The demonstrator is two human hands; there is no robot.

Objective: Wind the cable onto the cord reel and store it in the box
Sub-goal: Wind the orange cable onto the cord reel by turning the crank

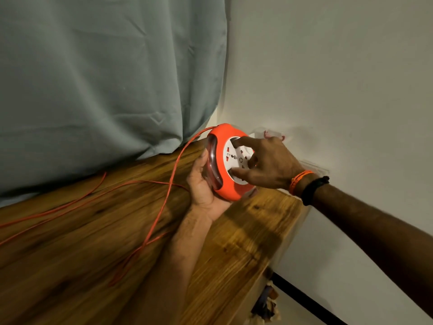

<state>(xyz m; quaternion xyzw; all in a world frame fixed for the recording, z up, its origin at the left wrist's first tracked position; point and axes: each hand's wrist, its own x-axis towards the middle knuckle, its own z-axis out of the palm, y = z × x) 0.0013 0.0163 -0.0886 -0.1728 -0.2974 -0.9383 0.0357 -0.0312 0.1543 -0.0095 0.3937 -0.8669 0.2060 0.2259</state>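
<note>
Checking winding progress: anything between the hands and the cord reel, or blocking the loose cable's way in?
Nothing visible. The left hand cradles the cord reel from below, and the right hand has its fingers on the white socket face. The orange cable lies loose across the wooden table, running freely to the reel's top. No box is in view.

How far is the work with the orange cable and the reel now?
Done: nothing clearly. In hand: the left hand holds the orange cord reel while the right hand fingers press its white socket dial. Left: much orange cable lies loose on the wooden table; no box is visible.
</note>
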